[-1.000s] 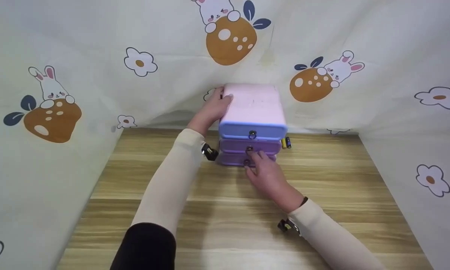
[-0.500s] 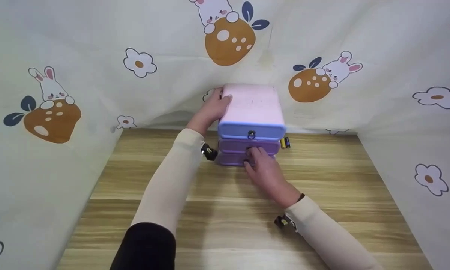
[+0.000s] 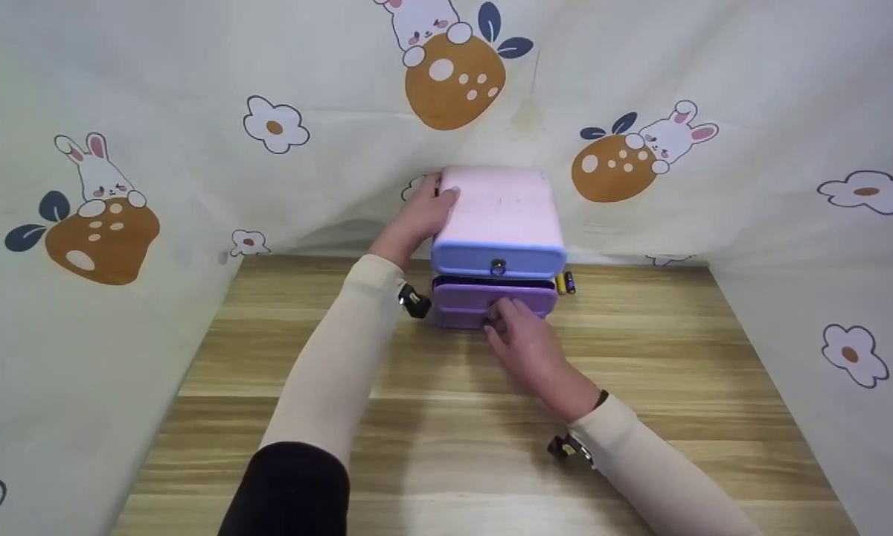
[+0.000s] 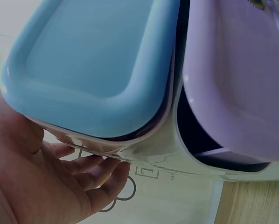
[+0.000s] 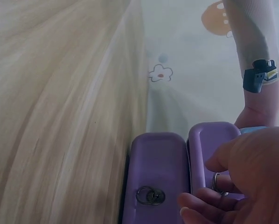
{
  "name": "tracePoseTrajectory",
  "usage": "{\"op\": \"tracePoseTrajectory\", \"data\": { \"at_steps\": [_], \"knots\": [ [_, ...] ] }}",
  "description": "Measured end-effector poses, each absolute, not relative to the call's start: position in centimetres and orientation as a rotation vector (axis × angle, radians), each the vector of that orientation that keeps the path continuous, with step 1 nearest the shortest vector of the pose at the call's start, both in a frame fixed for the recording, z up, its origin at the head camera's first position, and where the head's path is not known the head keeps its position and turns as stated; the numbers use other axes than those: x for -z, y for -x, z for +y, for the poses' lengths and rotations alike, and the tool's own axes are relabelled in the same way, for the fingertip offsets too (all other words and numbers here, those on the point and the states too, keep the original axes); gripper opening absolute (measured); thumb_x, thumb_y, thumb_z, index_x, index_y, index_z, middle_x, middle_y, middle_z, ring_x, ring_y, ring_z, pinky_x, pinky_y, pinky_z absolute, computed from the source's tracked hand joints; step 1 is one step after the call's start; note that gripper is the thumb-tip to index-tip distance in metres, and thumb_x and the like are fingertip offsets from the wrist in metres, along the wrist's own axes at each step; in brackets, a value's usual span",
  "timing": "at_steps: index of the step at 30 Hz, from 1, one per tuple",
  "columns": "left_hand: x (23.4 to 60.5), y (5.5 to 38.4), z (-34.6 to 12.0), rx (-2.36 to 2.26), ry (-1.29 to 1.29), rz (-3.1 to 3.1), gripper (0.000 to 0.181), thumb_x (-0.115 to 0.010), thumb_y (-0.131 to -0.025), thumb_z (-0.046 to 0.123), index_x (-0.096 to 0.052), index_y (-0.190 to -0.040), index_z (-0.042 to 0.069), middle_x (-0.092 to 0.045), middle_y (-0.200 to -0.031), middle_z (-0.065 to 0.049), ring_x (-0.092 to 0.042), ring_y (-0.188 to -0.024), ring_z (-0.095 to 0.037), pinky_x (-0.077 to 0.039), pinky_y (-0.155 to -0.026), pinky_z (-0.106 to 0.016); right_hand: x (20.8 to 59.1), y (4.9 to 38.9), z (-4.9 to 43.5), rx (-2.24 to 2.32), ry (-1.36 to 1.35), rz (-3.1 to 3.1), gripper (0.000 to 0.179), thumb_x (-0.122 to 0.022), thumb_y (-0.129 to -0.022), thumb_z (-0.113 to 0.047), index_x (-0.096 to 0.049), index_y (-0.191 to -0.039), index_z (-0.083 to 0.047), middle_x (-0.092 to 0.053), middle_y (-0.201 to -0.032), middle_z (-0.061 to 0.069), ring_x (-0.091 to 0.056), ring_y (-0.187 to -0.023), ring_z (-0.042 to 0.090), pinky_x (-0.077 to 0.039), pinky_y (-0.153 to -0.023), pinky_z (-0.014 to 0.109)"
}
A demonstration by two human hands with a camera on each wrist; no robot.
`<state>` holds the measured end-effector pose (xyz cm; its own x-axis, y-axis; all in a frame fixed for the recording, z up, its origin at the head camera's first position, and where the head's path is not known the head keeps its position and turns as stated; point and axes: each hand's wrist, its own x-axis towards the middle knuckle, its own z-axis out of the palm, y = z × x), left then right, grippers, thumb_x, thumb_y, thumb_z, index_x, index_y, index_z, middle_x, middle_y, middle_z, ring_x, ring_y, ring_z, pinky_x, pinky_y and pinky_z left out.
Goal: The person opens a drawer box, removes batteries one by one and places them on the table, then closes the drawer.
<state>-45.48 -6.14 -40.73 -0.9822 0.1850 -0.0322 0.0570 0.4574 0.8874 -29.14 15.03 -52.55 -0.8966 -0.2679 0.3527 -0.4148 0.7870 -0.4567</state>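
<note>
A stacked drawer unit (image 3: pixel 500 205) with a pink top stands against the back wall. Its top drawer front (image 3: pixel 461 260) is blue; the middle drawer (image 3: pixel 458 296) and bottom drawer (image 5: pixel 158 154) are purple. The middle drawer sticks out, with a dark gap above its front. My left hand (image 3: pixel 420 214) rests on the unit's upper left side, thumb at the top edge, fingers extended along the side in the left wrist view. My right hand (image 3: pixel 528 339) holds the middle drawer's metal ring pull (image 5: pixel 215 182), a finger hooked through it. The bottom drawer's ring hangs free.
Two small batteries (image 3: pixel 565 283), one yellow and one dark, lie on the wood-grain table (image 3: pixel 446 461) right of the unit. Patterned cloth walls (image 3: pixel 327 186) with rabbits and flowers enclose the table's back and sides.
The middle drawer has come forward out of the unit, and a dark gap now shows above it. My right hand has taken its ring; the left hand stays in place.
</note>
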Motion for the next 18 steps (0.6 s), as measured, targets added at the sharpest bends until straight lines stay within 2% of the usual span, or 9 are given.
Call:
{"op": "tracePoseTrajectory", "data": {
  "at_steps": [6, 18],
  "knots": [
    [40.8, 45.7, -6.1, -1.563, -0.213, 2.582, 0.068, -0.044, -0.118, 0.038, -0.024, -0.175, 0.006, -0.037, -0.176, -0.015, -0.032, -0.163, -0.028, -0.028, -0.131, -0.039, 52.4, 28.6, 15.2, -0.752, -0.571, -2.635, 0.014, -0.08, -0.098, -0.008, -0.067, -0.105, -0.011, -0.071, -0.094, 0.003, -0.069, -0.081, 0.024, -0.06, -0.073, 0.044],
    [40.7, 45.7, -6.3, -1.545, -0.241, 2.579, 0.068, -0.044, -0.118, 0.038, -0.023, -0.175, 0.006, -0.034, -0.177, -0.016, -0.031, -0.163, -0.029, -0.027, -0.132, -0.039, 52.9, 27.9, 15.4, -0.631, -0.628, -2.547, 0.013, -0.077, -0.089, -0.006, -0.066, -0.094, -0.012, -0.067, -0.081, 0.0, -0.063, -0.066, 0.02, -0.054, -0.058, 0.039]
  ]
}}
